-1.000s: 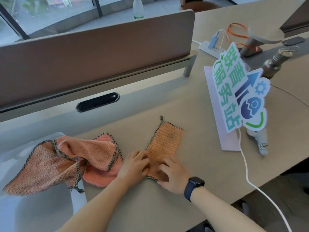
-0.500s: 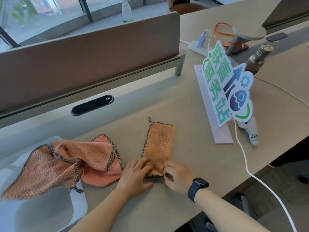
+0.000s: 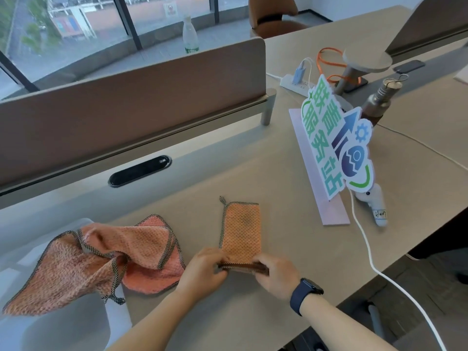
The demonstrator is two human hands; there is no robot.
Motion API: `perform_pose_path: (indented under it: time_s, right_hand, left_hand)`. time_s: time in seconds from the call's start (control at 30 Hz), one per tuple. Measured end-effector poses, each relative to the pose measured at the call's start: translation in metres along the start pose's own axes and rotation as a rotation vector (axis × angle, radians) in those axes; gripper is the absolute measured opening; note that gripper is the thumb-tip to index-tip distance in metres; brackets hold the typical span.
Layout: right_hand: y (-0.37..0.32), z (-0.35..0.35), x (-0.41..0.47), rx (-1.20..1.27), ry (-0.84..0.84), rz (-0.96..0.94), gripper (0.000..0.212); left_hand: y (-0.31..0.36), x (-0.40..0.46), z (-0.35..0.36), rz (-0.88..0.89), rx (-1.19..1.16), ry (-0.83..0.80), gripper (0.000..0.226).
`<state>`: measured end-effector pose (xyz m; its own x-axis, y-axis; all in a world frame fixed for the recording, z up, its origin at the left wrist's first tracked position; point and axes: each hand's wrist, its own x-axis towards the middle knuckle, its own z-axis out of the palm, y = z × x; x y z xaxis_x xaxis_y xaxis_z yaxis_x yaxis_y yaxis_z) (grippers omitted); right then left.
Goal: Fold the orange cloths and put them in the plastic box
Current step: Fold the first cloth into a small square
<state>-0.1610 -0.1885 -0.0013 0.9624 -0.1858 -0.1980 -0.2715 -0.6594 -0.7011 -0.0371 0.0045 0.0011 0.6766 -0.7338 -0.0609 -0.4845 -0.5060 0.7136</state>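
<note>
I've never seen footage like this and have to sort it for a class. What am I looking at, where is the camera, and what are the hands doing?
No machine here: a person wears a camera on the head, looking down at their own arms. On the desk lies a folded orange cloth. The left hand and right hand, watch on its wrist, each have a grip on its near edge, lifted slightly. Two more unfolded orange cloths lie crumpled at left, partly over a clear plastic box. At right stand a colourful sign and a white cable.

Bare forearms; a dark smartwatch (image 3: 306,295) on the right wrist.
</note>
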Motion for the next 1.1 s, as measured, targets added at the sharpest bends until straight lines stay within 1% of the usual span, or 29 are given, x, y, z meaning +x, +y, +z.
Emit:
perform_pose_path:
  time_s: [0.13,0.17,0.23,0.33,0.43,0.53,0.63,0.8,0.9,1.0,1.07,1.1]
  right_hand:
    - [-0.005,-0.023,0.026,0.036,0.068,0.094,0.021]
    - [-0.006,-0.028,0.035,0.058,0.087,0.117,0.022]
    - [-0.006,-0.038,0.051,0.115,0.125,0.173,0.024]
    - [-0.006,-0.049,0.073,0.168,0.157,0.241,0.017]
    - [-0.003,-0.054,0.098,0.148,0.162,0.312,0.013]
    - [0.002,-0.053,0.118,0.088,0.139,0.382,0.019]
    - [0.009,-0.049,0.13,0.056,0.102,0.42,0.022]
    - [0.014,-0.044,0.14,-0.005,0.111,0.495,0.023]
    - [0.014,-0.043,0.143,-0.005,0.14,0.539,0.026]
    - [0.009,-0.045,0.137,0.07,0.152,0.577,0.032]
    - [0.008,-0.045,0.13,0.109,0.14,0.603,0.035]
    - [0.008,-0.043,0.127,0.103,0.13,0.612,0.033]
  left_hand:
    - [0.013,0.026,-0.008,-0.215,-0.14,0.009,0.022]
    - [0.014,0.035,-0.008,-0.254,-0.176,0.03,0.019]
    - [0.016,0.052,-0.009,-0.331,-0.226,0.062,0.006]
    - [0.017,0.079,-0.012,-0.428,-0.254,0.106,0.004]
    - [0.016,0.106,-0.01,-0.51,-0.273,0.148,0.013]
    - [0.009,0.124,-0.003,-0.577,-0.251,0.133,0.021]
    - [0.0,0.136,0.003,-0.64,-0.204,0.127,0.026]
    - [-0.001,0.144,0.008,-0.716,-0.111,0.138,0.03]
    - [0.003,0.144,0.01,-0.713,-0.047,0.176,0.03]
    - [0.007,0.14,0.008,-0.712,-0.032,0.216,0.03]
    - [0.009,0.137,0.008,-0.704,0.005,0.203,0.033]
    - [0.009,0.135,0.009,-0.698,0.03,0.182,0.034]
